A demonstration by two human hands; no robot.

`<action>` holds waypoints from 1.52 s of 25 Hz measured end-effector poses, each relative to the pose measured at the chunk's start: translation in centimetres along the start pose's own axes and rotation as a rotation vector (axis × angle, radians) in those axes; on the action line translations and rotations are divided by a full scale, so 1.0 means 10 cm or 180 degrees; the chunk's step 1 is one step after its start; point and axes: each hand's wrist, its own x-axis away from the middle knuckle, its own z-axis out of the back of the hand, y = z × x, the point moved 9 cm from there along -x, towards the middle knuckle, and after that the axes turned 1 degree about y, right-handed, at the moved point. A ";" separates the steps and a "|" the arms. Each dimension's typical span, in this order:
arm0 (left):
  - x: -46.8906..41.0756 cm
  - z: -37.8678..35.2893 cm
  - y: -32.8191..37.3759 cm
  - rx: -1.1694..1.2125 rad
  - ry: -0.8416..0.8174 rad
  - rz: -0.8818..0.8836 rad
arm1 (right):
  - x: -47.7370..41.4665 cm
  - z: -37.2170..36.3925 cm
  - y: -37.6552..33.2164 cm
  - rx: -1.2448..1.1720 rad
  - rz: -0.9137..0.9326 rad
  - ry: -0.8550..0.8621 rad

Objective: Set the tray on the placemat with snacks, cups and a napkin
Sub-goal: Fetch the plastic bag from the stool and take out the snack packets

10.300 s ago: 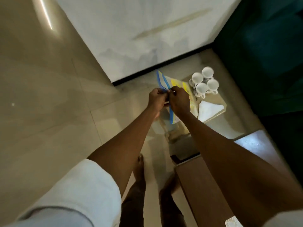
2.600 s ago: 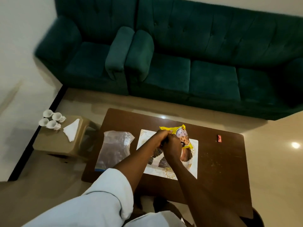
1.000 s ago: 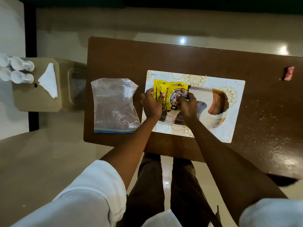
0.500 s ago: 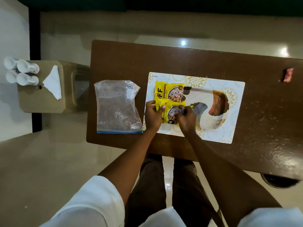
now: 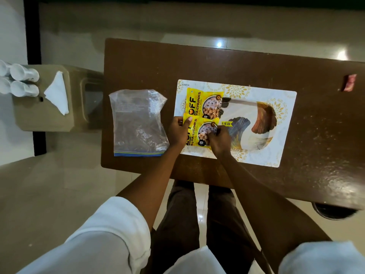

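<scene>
A white placemat (image 5: 280, 133) with gold and feather prints lies on the brown table (image 5: 150, 64). Two yellow soya-chunk snack packets lie on its left part: the far packet (image 5: 203, 103) lies free, and the near packet (image 5: 197, 133) overlaps its lower edge. My left hand (image 5: 177, 133) pinches the near packet's left edge, thumb on top. My right hand (image 5: 219, 141) grips its right edge. Several white cups (image 5: 23, 82) and a folded white napkin (image 5: 58, 93) sit on a beige stool (image 5: 45, 119) to the left.
An empty clear zip bag (image 5: 138, 123) lies on the table left of the placemat. A small red wrapper (image 5: 349, 83) is at the table's far right. A dark round object (image 5: 333, 211) shows under the right front edge. My legs stand at the front edge.
The packets came out of the bag and onto the placemat. Over the last second both hands slid the near packet toward me, uncovering the far one, which stays put.
</scene>
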 end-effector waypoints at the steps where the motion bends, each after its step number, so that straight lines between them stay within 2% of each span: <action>1: -0.03 0.02 0.01 0.0065 0.0003 -0.0007 | 0.01 0.02 -0.01 -0.0041 0.0010 0.0024; 15: -0.25 0.08 -0.03 0.0092 -0.0024 0.0163 | -0.13 0.31 -0.03 0.0189 -0.0087 0.0288; 21: -0.16 0.17 -0.06 0.0237 -0.0130 0.0231 | -0.14 0.31 0.12 -0.0173 -0.0351 0.0322; 23: -0.13 0.24 -0.06 0.0218 -0.0097 0.0190 | -0.10 0.37 0.08 -0.0245 -0.0343 0.0508; 26: -0.04 0.34 -0.07 0.0301 -0.0054 0.0101 | 0.02 0.42 -0.28 -0.0339 0.0099 0.0938; 28: 0.04 0.47 -0.13 0.0502 -0.0016 0.0150 | 0.14 0.19 -0.73 -0.0465 0.0506 0.0714; 31: 0.17 0.87 -0.20 0.0673 0.0355 0.0311 | 0.27 -0.38 -1.41 -0.0217 0.0873 -0.0044; 33: 0.22 1.25 -0.25 0.0706 0.0774 0.0389 | 0.32 -0.81 -1.66 0.0172 0.0766 -0.0711; 35: 0.17 1.63 -0.30 0.0847 0.1094 0.0430 | 0.33 -1.12 -1.71 0.0566 0.0608 -0.1153; 38: -0.14 2.22 -0.53 0.0974 0.1379 0.0625 | 0.30 -1.37 -1.52 0.0661 0.0229 -0.1182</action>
